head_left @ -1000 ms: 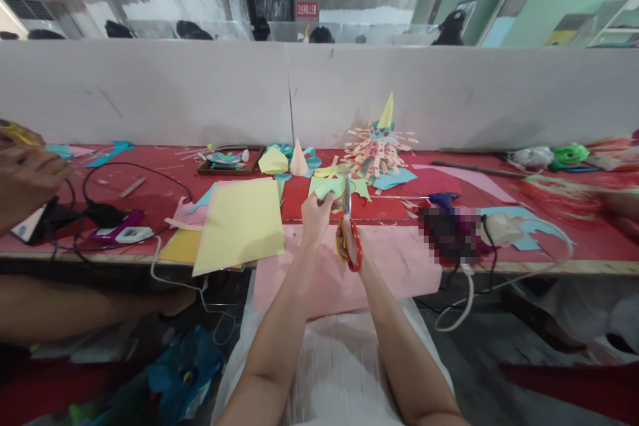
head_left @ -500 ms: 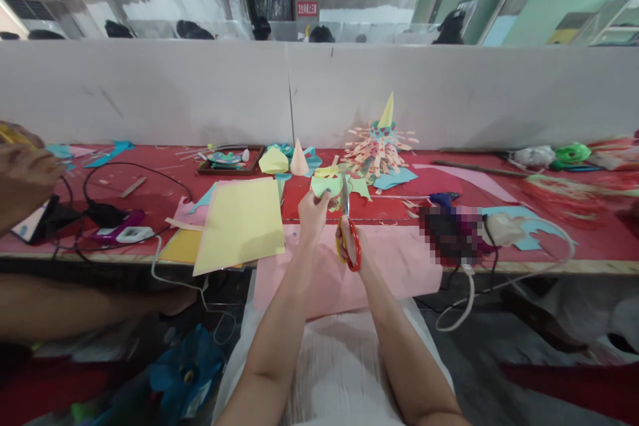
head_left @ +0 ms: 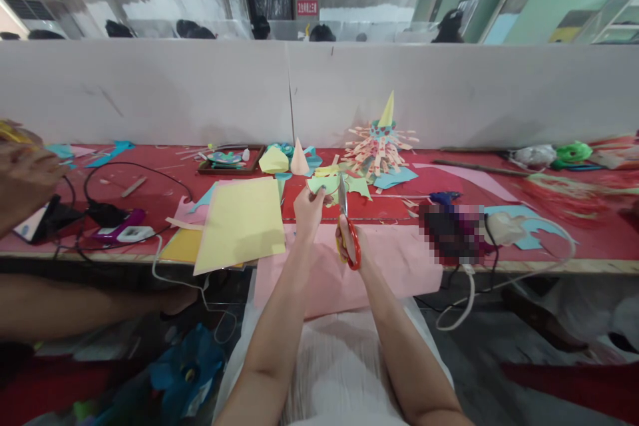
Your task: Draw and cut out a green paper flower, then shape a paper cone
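My left hand (head_left: 309,208) pinches a small light green paper piece (head_left: 322,182) over the red table. Just to its right, my right hand (head_left: 347,239) is closed on red-and-yellow handled scissors (head_left: 355,246), whose blades point away from me beside the green piece. Green and yellow scraps (head_left: 358,186) lie beyond the blades. Under my wrists a pink sheet (head_left: 394,259) hangs over the table's front edge. Behind my hands stand a pale pink paper cone (head_left: 299,160) and a spiky paper figure (head_left: 382,146) with a yellow cone on top.
Yellow sheets (head_left: 244,223) lie at my left, with a brown tray (head_left: 232,160) behind them. Cables and a purple-white device (head_left: 124,231) are farther left, near another person's hand (head_left: 30,170). At right are a white cable (head_left: 469,309), sticks and red strands (head_left: 564,196).
My left hand has shifted slightly left with the green paper, widening the space between it and the scissors. My right hand has barely moved.
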`<state>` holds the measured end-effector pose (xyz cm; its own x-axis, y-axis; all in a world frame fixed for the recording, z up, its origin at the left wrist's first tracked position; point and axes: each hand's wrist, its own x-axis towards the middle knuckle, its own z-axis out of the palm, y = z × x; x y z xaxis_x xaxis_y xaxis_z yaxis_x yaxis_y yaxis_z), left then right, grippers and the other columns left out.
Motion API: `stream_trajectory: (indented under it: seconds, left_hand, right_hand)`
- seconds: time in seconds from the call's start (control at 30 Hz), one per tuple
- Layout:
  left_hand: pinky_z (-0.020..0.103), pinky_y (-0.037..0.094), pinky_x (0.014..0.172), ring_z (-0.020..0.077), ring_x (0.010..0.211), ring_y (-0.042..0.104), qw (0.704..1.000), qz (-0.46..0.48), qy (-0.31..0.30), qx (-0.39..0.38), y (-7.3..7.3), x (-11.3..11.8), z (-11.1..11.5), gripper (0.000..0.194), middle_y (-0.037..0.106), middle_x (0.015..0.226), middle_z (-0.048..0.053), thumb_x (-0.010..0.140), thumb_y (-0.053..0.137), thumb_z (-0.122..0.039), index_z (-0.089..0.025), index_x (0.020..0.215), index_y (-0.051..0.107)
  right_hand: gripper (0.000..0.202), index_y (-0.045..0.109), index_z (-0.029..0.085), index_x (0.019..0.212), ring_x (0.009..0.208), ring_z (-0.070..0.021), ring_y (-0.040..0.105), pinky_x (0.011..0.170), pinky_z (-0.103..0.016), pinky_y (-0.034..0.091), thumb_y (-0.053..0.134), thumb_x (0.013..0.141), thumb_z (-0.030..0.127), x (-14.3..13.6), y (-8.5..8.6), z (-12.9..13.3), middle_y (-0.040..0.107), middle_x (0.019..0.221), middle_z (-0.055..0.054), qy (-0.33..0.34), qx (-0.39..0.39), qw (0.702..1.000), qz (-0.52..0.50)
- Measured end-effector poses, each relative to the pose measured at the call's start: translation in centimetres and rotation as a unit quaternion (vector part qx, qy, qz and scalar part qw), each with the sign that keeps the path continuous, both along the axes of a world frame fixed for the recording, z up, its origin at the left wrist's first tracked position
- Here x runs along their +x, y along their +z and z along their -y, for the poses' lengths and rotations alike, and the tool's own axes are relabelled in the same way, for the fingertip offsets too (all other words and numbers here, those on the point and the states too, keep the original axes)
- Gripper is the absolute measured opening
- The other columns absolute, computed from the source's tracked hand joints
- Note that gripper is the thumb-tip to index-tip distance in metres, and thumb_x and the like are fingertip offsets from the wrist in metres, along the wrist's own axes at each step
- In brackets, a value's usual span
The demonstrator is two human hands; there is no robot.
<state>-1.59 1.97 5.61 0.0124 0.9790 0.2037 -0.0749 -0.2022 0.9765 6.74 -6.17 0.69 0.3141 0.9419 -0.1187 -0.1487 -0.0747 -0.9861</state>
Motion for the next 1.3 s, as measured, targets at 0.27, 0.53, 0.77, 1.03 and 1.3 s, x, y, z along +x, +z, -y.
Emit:
stream_trajectory:
  seconds: [0.27, 0.53, 0.77, 1.03, 1.3]
  left_hand:
    - [0.029, 0.052, 0.063, 0.0168, 0.058, 0.065, 1.000, -0.009, 0.002, 0.013, -0.3, -0.1, -0.4, 0.015, 0.065, 0.060, 0.002, 0.075, 0.055, -0.033, -0.018, 0.074, 0.057]
    - [0.027, 0.051, 0.062, 0.0156, 0.056, 0.065, 1.000, -0.020, 0.005, 0.015, -0.7, -0.4, -1.0, 0.014, 0.064, 0.059, 0.001, 0.077, 0.054, -0.032, -0.018, 0.076, 0.057]
    - [0.029, 0.052, 0.062, 0.0171, 0.057, 0.065, 1.000, -0.027, 0.008, 0.010, -0.9, -0.4, -1.1, 0.013, 0.063, 0.057, 0.001, 0.078, 0.054, -0.030, -0.017, 0.075, 0.057]
    - [0.028, 0.052, 0.063, 0.0153, 0.056, 0.064, 1.000, -0.012, 0.008, -0.006, -1.1, -0.3, -1.1, 0.012, 0.063, 0.058, 0.001, 0.078, 0.054, -0.028, -0.018, 0.072, 0.055]
    - [0.029, 0.047, 0.063, 0.0159, 0.057, 0.062, 0.997, -0.068, 0.048, 0.000, -3.5, -0.8, -1.9, 0.014, 0.062, 0.058, 0.000, 0.081, 0.051, -0.029, -0.021, 0.070, 0.049]
  right_hand:
    - [0.051, 0.041, 0.021, 0.058, 0.025, -0.0054, 0.029, 0.024, -0.019, 0.028, 0.056, 0.070, 0.069, -0.1, 0.2, 0.0, 0.034, 0.038, 0.009, 0.003, -0.013, 1.000, -0.005]
    - [0.054, 0.041, 0.021, 0.056, 0.024, -0.0058, 0.027, 0.024, -0.020, 0.026, 0.056, 0.069, 0.071, 0.8, 0.0, 0.1, 0.033, 0.033, 0.008, 0.011, -0.039, 0.999, 0.022]
    - [0.055, 0.040, 0.021, 0.053, 0.023, -0.0057, 0.027, 0.024, -0.020, 0.025, 0.055, 0.068, 0.072, 0.7, -0.1, 0.0, 0.033, 0.032, 0.008, 0.009, -0.049, 0.999, 0.008]
    - [0.055, 0.040, 0.021, 0.051, 0.022, -0.0067, 0.029, 0.023, -0.020, 0.025, 0.061, 0.065, 0.069, 0.5, 0.1, 0.1, 0.033, 0.030, 0.008, -0.001, -0.056, 0.998, 0.008]
    - [0.052, 0.039, 0.021, 0.051, 0.023, -0.0071, 0.031, 0.022, -0.020, 0.025, 0.059, 0.070, 0.064, 0.7, 0.1, 0.3, 0.035, 0.030, 0.007, -0.005, -0.072, 0.997, 0.038]
